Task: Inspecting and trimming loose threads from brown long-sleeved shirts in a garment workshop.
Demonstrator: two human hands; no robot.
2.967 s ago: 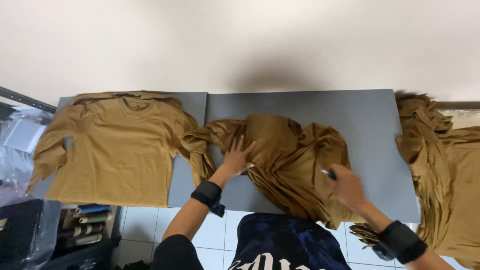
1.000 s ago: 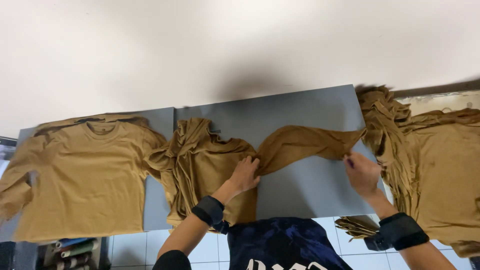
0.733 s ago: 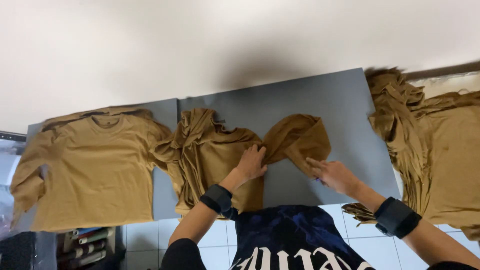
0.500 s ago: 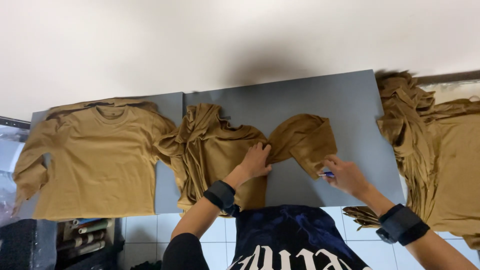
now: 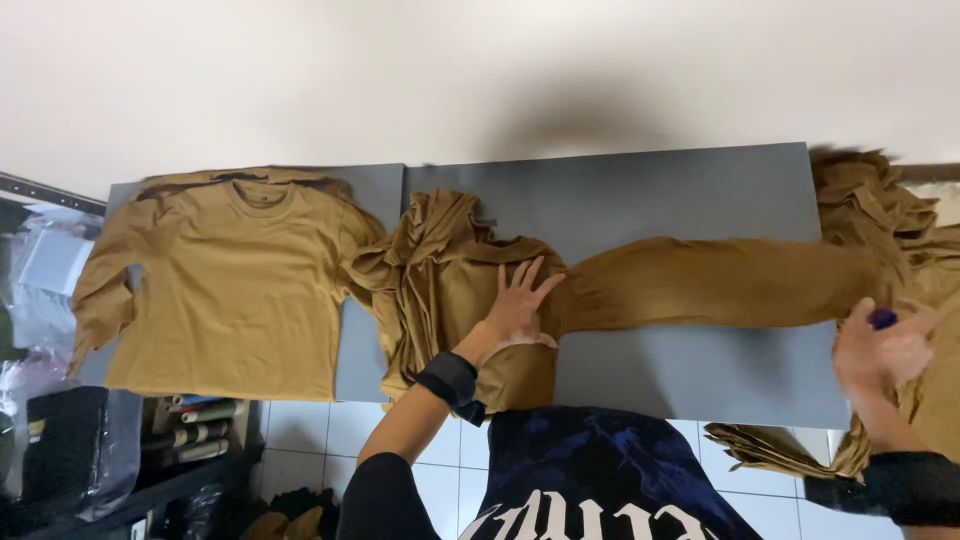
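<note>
A crumpled shirt (image 5: 450, 290) lies on the tabletop (image 5: 680, 190) under the left fingers (image 5: 525, 285); its sleeve (image 5: 720, 285) stretches to the right fingers (image 5: 885, 345). Left of the left fingers lies a flat shirt (image 5: 225, 285); a heap (image 5: 900, 230) sits behind the right fingers.

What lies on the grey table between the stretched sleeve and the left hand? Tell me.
Nothing visible does. The left hand lies flat on the bunched shirt, right where the sleeve begins. The sleeve runs over the bare table to the right hand, which holds a small dark object.

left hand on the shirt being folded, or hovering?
Touching. The head view shows the left hand lying flat, fingers spread, pressed onto the bunched tan shirt, no gap visible.
</note>
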